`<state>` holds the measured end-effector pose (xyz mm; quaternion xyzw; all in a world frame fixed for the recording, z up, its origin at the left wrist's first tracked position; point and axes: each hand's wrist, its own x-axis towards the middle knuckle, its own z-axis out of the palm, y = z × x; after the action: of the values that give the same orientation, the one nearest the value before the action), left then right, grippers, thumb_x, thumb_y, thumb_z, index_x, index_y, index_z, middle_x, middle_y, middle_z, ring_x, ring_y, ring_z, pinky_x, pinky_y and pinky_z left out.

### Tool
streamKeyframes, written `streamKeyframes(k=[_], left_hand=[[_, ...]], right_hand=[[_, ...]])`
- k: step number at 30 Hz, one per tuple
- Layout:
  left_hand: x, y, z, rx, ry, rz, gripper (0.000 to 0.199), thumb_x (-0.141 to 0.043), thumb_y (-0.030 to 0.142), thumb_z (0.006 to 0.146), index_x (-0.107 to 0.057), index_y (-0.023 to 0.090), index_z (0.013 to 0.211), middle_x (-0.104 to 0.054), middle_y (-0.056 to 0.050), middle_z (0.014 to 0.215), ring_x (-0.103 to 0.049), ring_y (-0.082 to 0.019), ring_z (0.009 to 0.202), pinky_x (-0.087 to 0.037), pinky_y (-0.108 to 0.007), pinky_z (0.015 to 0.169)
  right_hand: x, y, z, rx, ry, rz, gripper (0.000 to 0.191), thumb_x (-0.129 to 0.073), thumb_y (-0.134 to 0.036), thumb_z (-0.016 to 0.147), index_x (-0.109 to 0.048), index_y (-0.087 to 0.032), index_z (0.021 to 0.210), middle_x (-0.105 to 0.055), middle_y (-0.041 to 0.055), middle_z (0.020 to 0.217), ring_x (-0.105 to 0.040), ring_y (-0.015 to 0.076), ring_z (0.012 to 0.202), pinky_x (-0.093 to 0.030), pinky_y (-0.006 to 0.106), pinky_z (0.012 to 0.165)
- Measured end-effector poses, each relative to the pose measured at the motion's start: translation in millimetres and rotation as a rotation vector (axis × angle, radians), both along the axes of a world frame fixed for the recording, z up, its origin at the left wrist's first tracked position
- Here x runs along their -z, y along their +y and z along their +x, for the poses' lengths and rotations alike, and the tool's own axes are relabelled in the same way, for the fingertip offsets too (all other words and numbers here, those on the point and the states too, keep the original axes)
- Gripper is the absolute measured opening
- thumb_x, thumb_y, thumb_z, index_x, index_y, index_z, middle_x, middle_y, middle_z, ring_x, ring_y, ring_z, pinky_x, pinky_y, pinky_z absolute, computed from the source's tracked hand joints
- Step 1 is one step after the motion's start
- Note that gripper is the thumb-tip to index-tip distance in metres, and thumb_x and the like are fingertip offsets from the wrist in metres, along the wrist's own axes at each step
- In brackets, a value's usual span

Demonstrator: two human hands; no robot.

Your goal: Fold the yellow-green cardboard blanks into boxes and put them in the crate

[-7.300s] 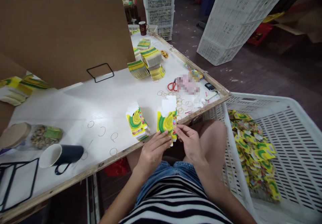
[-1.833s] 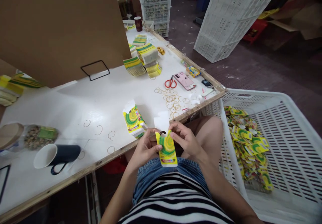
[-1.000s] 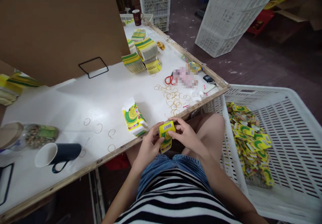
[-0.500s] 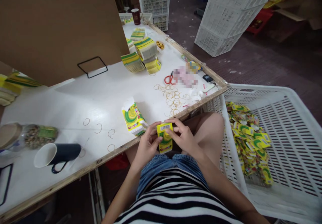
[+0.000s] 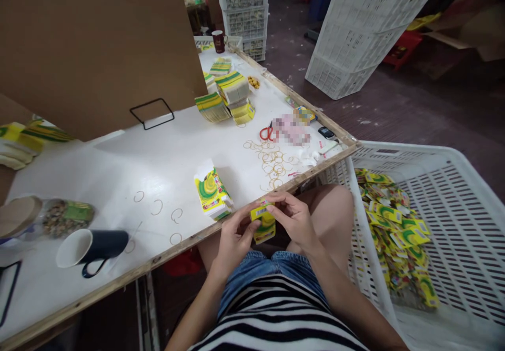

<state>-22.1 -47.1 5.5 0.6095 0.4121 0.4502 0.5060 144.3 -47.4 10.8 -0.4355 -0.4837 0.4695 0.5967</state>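
Note:
Above my lap, just off the table's front edge, both hands grip a small yellow and green packet (image 5: pixel 265 230) with a barcode near its top. My left hand (image 5: pixel 238 235) pinches its left side, thumb across the front. My right hand (image 5: pixel 294 219) has thumb and fingers closed at the upper right corner; the fingertips partly cover the top edge. On the table beside my left hand stands a bundle of yellow and green cards (image 5: pixel 213 190), printed side up. Loose rubber bands (image 5: pixel 274 164) lie beyond my right hand.
A white plastic crate (image 5: pixel 465 224) on the right holds many yellow packets (image 5: pixel 398 224). Red-handled scissors (image 5: pixel 268 132), a dark mug (image 5: pixel 100 247), a jar (image 5: pixel 65 218) and stacked card bundles (image 5: pixel 231 90) are on the table (image 5: pixel 130 172). A large cardboard box (image 5: pixel 98 40) stands behind.
The packet has tilted, and its top is now more covered by my right fingers, which have closed over the upper edge. The view has tipped slightly upward.

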Motion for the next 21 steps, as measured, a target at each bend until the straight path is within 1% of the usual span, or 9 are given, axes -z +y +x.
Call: streamKeyframes(k=[3,7,11,16,19,21], left_hand=[[-6.8,0,3,-0.037,0.036,0.052,0.022,-0.063,0.024,0.088,-0.071,0.019,0.108,-0.074,-0.01,0.107,-0.071,-0.022,0.096,-0.057,-0.031,0.085],[-13.0,0,10,-0.042,0.062,0.096,0.019,-0.063,0.022,0.088,-0.073,0.019,0.103,-0.075,-0.009,0.105,-0.07,-0.021,0.096,-0.056,-0.03,0.086],[-15.6,0,18,-0.054,0.027,0.117,0.016,-0.065,0.019,0.086,-0.075,0.019,0.097,-0.077,-0.007,0.095,-0.071,-0.02,0.091,-0.056,-0.029,0.083],[-21.8,0,20,-0.048,-0.06,0.17,0.015,-0.068,0.018,0.084,-0.076,0.022,0.096,-0.077,-0.008,0.098,-0.071,-0.021,0.094,-0.056,-0.033,0.087],[-24.3,0,19,-0.052,-0.12,0.22,0.013,-0.069,0.017,0.083,-0.077,0.023,0.092,-0.077,-0.007,0.096,-0.071,-0.02,0.091,-0.057,-0.034,0.086],[-23.9,-1,17,-0.047,-0.122,0.248,0.012,-0.069,0.017,0.083,-0.077,0.023,0.091,-0.077,-0.006,0.095,-0.071,-0.02,0.091,-0.057,-0.035,0.087]], right_hand=[[3.2,-4,1,-0.028,0.005,-0.003,0.006,-0.067,-0.023,0.084,-0.072,-0.023,0.089,-0.072,0.0035,0.091,-0.067,0.0185,0.089,-0.054,0.031,0.081],[8.6,-12,5,0.026,-0.011,-0.002,0.007,-0.068,-0.021,0.084,-0.073,-0.024,0.088,-0.071,0.0034,0.091,-0.067,0.0174,0.087,-0.055,0.029,0.079],[10.6,-19,10,0.033,-0.034,0.019,0.007,-0.068,-0.02,0.084,-0.074,-0.024,0.086,-0.071,0.0041,0.093,-0.067,0.0179,0.09,-0.055,0.029,0.079],[5.1,-24,14,0.101,-0.075,0.094,0.01,-0.069,-0.016,0.082,-0.074,-0.024,0.085,-0.072,0.0041,0.093,-0.068,0.0184,0.09,-0.057,0.03,0.079],[-0.3,-26,10,0.105,-0.123,0.169,0.012,-0.068,-0.013,0.083,-0.073,-0.024,0.083,-0.073,0.0041,0.095,-0.069,0.0187,0.091,-0.057,0.032,0.08],[-3.7,-26,5,0.103,-0.163,0.207,0.013,-0.067,-0.013,0.083,-0.072,-0.024,0.082,-0.074,0.0042,0.096,-0.07,0.0187,0.09,-0.057,0.032,0.08]])
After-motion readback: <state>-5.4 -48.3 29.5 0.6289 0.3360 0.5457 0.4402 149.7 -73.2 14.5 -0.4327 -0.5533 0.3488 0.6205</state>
